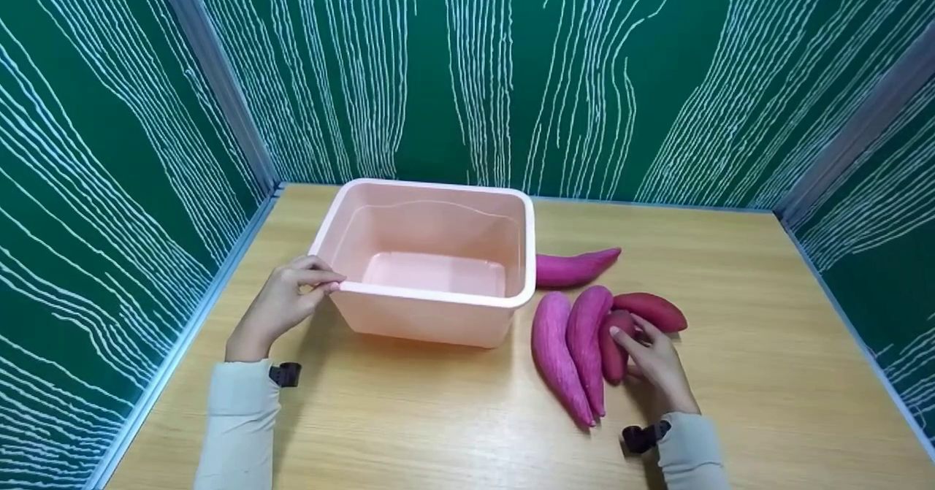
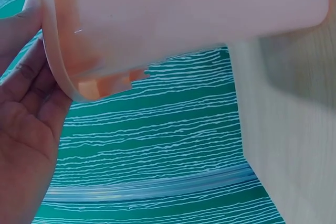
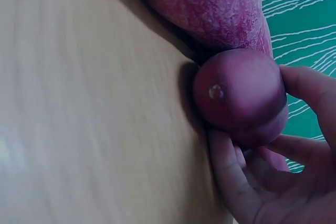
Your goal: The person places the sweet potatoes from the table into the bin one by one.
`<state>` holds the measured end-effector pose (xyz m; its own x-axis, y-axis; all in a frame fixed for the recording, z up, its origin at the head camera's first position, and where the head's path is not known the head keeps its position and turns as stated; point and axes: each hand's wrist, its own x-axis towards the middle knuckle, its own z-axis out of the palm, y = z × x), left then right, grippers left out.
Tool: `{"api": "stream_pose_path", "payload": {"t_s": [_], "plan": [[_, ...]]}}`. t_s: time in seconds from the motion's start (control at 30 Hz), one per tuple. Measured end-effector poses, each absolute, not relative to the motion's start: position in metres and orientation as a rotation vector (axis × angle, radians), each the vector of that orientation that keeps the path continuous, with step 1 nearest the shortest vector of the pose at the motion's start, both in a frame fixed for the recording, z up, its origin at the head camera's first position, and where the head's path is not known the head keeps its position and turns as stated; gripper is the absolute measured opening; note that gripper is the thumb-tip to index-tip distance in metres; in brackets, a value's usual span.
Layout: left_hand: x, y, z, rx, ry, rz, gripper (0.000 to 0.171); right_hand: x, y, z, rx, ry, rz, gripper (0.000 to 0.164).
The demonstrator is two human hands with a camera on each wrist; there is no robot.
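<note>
Pale sleeves [image 1: 237, 424] reach up from the bottom edge of the frame, each with a small dark camera [image 1: 285, 374] strapped at the wrist. From where I stand, the left hand [image 1: 281, 300], left of centre, pinches the near left corner of a pink bin's rim [image 1: 427, 293] between thumb and fingers. Right of centre, the right hand [image 1: 661, 362] holds a short red sweet potato [image 1: 613, 351], thumb on one side and fingers on the other; I cannot tell whether it has left the table [image 1: 438, 417]. It lies against the inner pink sweet potato [image 1: 586, 322], with the outer pink sweet potato [image 1: 559, 351] alongside, toward the bin. Another red one [image 1: 654, 311] sits just beyond the fingers, and a rear pink one [image 1: 577, 267] is partly hidden by the bin's right wall. My worry is crowding: the held piece could drag its neighbours or set them rolling if pulled sideways. Its rounded, smooth-looking skin could also slip from a shallow fingertip hold, and a hard tug on that one corner could tip or swing the bin into the rear piece.
</note>
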<state>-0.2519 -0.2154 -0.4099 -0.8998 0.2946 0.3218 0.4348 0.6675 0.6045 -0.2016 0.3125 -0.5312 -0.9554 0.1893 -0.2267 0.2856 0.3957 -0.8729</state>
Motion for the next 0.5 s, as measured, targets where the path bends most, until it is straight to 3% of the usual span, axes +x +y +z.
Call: {"api": "stream_pose_path", "payload": {"t_s": [0.5], "plan": [[-0.2537,-0.2161,-0.4071,-0.571,-2.716,-1.119,0.014,-0.2057,0.3148,-0.5279,0.569,2.48,-1.68,0.078]]}}
